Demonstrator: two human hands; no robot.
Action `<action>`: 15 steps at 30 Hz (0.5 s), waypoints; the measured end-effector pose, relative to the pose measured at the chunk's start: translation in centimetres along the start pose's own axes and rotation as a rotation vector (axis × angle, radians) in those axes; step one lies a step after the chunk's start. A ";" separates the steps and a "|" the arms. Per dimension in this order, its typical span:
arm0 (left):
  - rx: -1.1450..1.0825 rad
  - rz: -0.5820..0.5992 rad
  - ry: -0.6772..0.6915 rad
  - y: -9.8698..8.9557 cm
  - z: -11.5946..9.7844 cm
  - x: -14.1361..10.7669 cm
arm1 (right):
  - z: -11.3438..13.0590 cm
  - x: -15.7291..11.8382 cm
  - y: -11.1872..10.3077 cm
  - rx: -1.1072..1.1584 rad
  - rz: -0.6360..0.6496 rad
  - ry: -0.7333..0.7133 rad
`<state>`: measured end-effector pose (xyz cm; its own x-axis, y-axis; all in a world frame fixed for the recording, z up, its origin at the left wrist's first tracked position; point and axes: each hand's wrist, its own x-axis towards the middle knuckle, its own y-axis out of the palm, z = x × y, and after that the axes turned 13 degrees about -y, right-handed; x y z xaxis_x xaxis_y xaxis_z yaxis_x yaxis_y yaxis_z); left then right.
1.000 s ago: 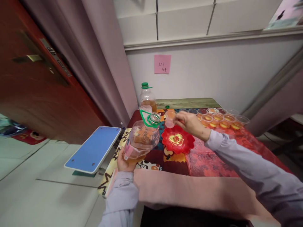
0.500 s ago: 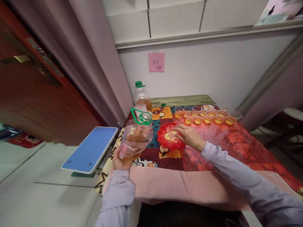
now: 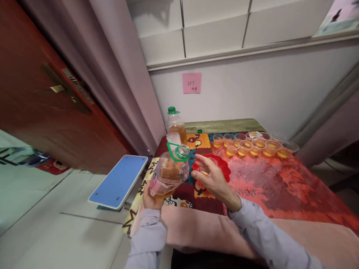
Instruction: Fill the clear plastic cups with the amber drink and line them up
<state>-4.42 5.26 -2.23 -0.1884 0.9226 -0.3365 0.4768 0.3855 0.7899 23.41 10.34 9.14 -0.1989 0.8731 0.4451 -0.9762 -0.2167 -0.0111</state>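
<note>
My left hand [image 3: 153, 197] grips the lower part of a clear plastic jug [image 3: 171, 172] with a green handle, its mouth uncapped and amber liquid inside. The jug leans slightly to the right. My right hand [image 3: 213, 178] is open, fingers spread, between the jug and a red scalloped plate [image 3: 226, 169]. A clear plastic cup [image 3: 212, 161] stands on that plate, partly hidden behind the fingers. Past the jug, a stack of clear cups [image 3: 174, 138] stands beside a second jug [image 3: 177, 130] with a green cap.
Several clear cups [image 3: 244, 148] holding yellow liquid stand in rows at the table's back right. A loose green cap [image 3: 199, 131] lies near the back edge. A pink cloth [image 3: 196, 228] covers the front edge. A blue-topped stool [image 3: 119, 181] stands at left.
My right hand has let go of the cup on the red plate and moved left toward the jug, fingers spreading. My left hand keeps holding the jug. The view has shifted slightly.
</note>
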 end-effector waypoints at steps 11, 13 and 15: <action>0.097 -0.138 0.023 1.8 -0.5 -0.9 | 1.3 1.6 3.7 0.298 -0.075 0.016; 0.119 -0.208 0.017 2.1 -1.0 -0.9 | 1.4 1.3 3.6 0.281 -0.103 0.018; 0.122 -0.277 0.011 2.6 -1.7 -1.2 | 1.4 1.0 3.5 0.272 -0.118 0.022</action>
<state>-4.43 5.19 1.13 -0.3346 0.7831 -0.5241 0.5056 0.6186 0.6014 19.87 9.88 10.78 -0.0896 0.9078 0.4098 -0.9341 -0.2194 0.2818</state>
